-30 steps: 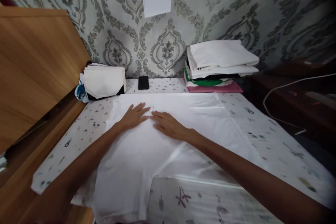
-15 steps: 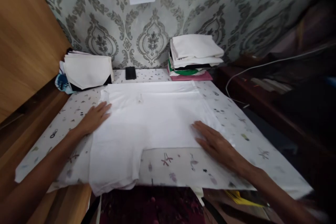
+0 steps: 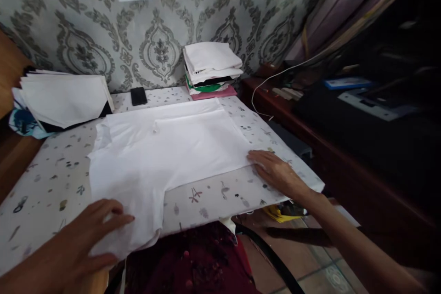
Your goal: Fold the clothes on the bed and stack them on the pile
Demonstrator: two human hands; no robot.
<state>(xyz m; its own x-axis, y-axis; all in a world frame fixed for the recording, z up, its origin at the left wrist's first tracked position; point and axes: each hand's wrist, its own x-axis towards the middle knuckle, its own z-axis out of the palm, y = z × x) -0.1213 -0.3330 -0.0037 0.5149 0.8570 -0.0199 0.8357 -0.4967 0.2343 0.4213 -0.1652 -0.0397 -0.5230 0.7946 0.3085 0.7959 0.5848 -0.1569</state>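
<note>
A white T-shirt (image 3: pixel 179 147) lies spread sideways on the table, its near sleeve reaching over the front edge. Over that sleeve, at the near left, is my left hand (image 3: pixel 99 229), with thumb and fingers apart. My right hand (image 3: pixel 275 172) rests at the near right corner of the shirt, its fingers stretched out and touching the cloth's edge. Under the shirt is a white table cover (image 3: pixel 206 200) printed with small figures.
Folded clothes stand in a stack (image 3: pixel 213 57) at the back, and a pile of white pieces (image 3: pixel 65 96) sits at the left. A black flat object (image 3: pixel 138 96) lies between them. A white cable (image 3: pixel 272 76) hangs at the right, by a dark red wooden ledge (image 3: pixel 330 151).
My left hand has moved from the shirt's far left side toward me, over the near sleeve. My right hand has shifted to the shirt's near right corner. The view has turned right.
</note>
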